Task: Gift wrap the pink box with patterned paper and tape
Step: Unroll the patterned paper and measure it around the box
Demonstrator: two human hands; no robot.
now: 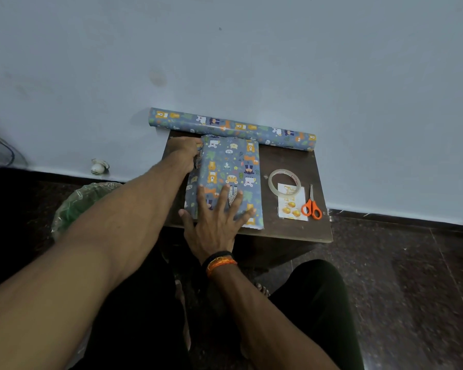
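The box [231, 166] lies on a small dark wooden table [286, 161], fully covered in blue paper printed with cartoon animals; no pink shows. My right hand [215, 222] lies flat on its near end, fingers spread and straight. My left hand [185, 152] reaches to the far left corner of the box and pinches the paper at the side fold there. A clear tape roll [284, 182] lies right of the box.
A roll of the same paper [233, 128] lies along the wall at the table's back. Orange-handled scissors [311, 205] and a white card with gold shapes [292, 202] sit at the right. A green plastic-lined bin [80, 201] stands left of the table.
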